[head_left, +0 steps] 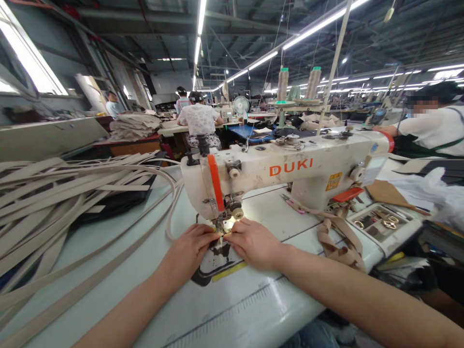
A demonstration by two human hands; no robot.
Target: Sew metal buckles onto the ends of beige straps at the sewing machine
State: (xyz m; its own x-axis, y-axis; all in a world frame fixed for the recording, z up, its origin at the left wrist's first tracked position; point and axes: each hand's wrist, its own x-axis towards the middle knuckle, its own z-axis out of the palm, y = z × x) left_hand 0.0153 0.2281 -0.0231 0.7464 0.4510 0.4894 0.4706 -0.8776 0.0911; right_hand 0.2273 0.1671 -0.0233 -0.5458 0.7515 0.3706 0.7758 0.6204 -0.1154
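Observation:
A white sewing machine (253, 169) marked DUKI stands before me, its lamp lighting the needle area. Just below its presser foot (219, 225), my left hand (194, 244) is closed in a pinch, fingertips by the needle plate. Facing it from the other side, my right hand (255, 241) pinches too, its fingertips nearly meeting those of the left. Whatever lies between the fingers is small and mostly hidden, so I cannot make it out. A long beige strap (170, 217) curves down behind the left hand, where its end is out of sight.
Many beige straps (54, 193) lie heaped at the left. To the right are pink-handled snips (293, 204), a crumpled beige strip (339, 237) and a tray (380, 241) with metal rings. Thread cones (282, 86) stand behind. A co-worker (435, 121) sits at the right; others work farther back.

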